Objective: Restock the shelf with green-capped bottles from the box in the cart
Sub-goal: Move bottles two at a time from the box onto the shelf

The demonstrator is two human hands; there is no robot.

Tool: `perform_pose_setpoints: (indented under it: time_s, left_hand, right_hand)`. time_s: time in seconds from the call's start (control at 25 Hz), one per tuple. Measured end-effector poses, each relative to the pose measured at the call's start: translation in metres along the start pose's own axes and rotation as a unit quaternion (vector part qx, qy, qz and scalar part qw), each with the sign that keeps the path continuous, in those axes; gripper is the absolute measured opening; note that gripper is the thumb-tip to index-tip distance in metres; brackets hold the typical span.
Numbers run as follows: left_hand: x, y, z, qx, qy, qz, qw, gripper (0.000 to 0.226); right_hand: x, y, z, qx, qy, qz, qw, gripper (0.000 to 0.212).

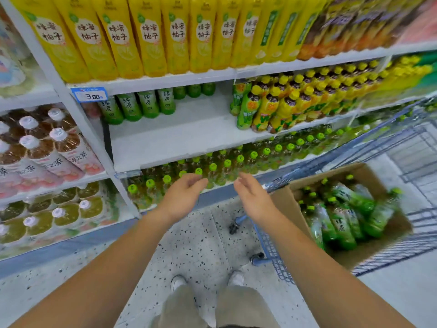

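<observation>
both bare forearms reach forward from the bottom of the view, roughly parallel and a little apart. the left hand (183, 197) and the right hand (253, 197) hang in the air in front of the lowest row of bottles, palms turned partly toward each other. the fingers (197, 179) of the left hand are loosely curled and relaxed, holding nothing; those of the right are loosely bent the same way, close together, also holding nothing. neither hand touches a bottle or the shelf.

the green-capped bottles (343, 221) lie jumbled on their sides in a brown cardboard box (354, 176) with its flaps open, sitting in a blue wire cart (402, 252) to the right of the right arm. they are clear plastic with glossy green labels.

the white shelf (189, 138) ahead is flat and mostly bare at the front, with a short row of green tea bottles (139, 105) standing toward its back left and a blue price tag (89, 94) on the edge above. the level below holds upright bottles with bright green caps (212, 166). tall yellow bottles (146, 36) fill the top level. the floor (201, 245) is pale speckled terrazzo.
</observation>
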State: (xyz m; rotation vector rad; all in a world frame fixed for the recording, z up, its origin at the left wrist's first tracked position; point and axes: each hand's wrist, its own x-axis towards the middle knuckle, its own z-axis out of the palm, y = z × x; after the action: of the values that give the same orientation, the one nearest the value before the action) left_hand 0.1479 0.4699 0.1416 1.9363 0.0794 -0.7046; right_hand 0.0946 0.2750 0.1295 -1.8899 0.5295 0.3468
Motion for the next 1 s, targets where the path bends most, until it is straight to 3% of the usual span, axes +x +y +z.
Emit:
perform_pose_setpoints:
  time_s: [0.36,0.56,1.0]
  left_hand:
    - [-0.045,0.049,0.123,0.001,-0.096,0.028,0.995,0.057]
    - [-0.051,0.067,0.225,-0.021,-0.136,-0.014,0.990,0.060]
    - [-0.009,0.108,0.463,-0.015,-0.139,-0.081,0.987,0.065]
  right_hand:
    - [-0.073,0.072,-0.091,-0.006,0.097,0.043,0.994,0.058]
    - [-0.098,0.140,-0.189,0.018,0.132,0.103,0.986,0.055]
    - [-0.065,0.273,-0.397,-0.045,0.093,0.153,0.983,0.059]
